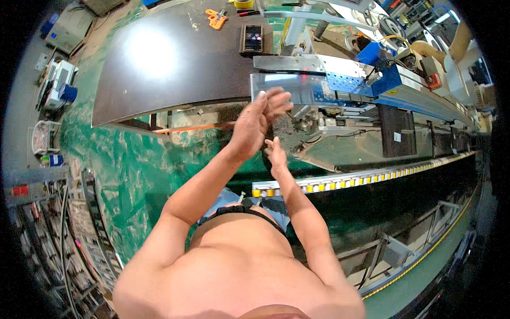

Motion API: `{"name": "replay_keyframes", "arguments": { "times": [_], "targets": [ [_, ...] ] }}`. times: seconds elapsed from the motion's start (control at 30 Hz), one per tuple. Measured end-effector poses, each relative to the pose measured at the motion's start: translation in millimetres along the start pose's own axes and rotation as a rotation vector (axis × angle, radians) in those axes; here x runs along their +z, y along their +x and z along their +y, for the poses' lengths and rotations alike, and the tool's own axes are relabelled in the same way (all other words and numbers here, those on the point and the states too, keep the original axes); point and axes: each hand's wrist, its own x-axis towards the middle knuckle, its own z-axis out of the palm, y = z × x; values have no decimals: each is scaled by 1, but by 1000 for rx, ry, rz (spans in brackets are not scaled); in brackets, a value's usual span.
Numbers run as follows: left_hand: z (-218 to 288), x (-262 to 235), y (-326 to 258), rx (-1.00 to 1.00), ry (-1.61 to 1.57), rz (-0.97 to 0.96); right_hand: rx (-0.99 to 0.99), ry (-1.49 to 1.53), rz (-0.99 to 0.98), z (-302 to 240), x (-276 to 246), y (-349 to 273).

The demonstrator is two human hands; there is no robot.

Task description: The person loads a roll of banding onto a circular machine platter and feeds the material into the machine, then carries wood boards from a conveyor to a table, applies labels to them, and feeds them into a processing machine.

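Note:
My left hand (255,125) is raised in front of the machine's flat metal infeed plate (271,82), its fingers stretched out and slightly blurred. Nothing shows in its grasp. Whether the fingertips touch the plate or hover over it, I cannot tell. Lower and closer to my body, my right hand (275,156) is held with its fingers apart and nothing visible in it. Farther along the machine, under its guide, lies a dark brown panel (393,130) with a small white label.
A dark-topped table (186,64) stands left of the machine (409,87). On it lie a phone (252,39), an orange hand tool (217,19) and a yellow roll (244,4). A rail with yellow and white rollers (340,184) runs rightward from near my waist.

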Motion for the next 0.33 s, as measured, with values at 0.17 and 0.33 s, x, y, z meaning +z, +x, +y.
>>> {"name": "replay_keyframes", "arguments": {
  "times": [0.17,0.33],
  "targets": [
    [-98,-156,-82,-35,714,336,122,564,-269,-23,126,-8],
    [-148,-356,-252,-1224,1214,74,-345,-170,-147,-105,163,-13]
  ]
}}
